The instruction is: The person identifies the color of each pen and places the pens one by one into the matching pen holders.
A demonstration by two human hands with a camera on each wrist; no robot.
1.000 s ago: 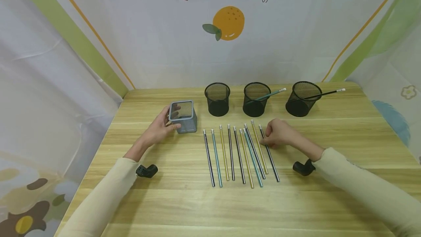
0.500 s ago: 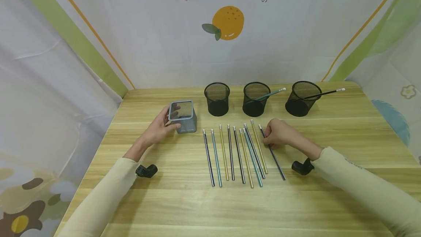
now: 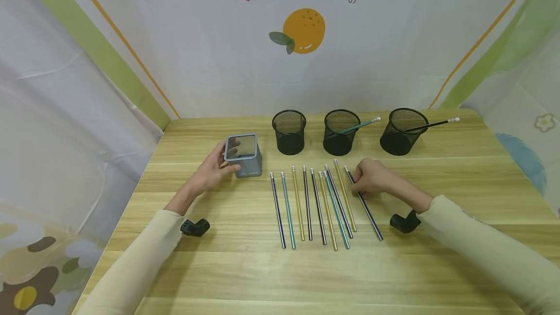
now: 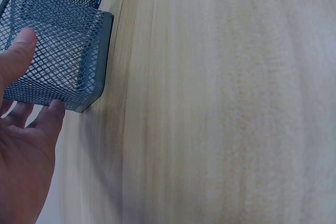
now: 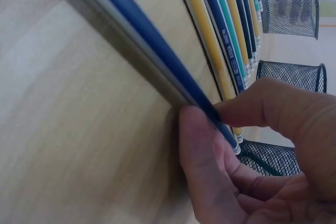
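At the left, my left hand holds a grey square mesh pen holder, thumb on the near side and fingers on the far side. In the left wrist view the thumb presses against the mesh. My right hand pinches a dark blue pencil between thumb and index finger, near its eraser end. The right wrist view shows this pencil slanting low over the table. To its left, a row of blue, teal, yellow and black pencils lies with the erasers pointing away from me.
Three round black mesh cups stand along the back: a left cup, a middle cup with a teal pencil leaning in it, and a right cup with a black pencil. A printed curtain hangs behind the table.
The dark blue pencil's near end has swung to the right, away from the row, as my right hand shifted slightly right. My left hand and the pen holder have stayed put.
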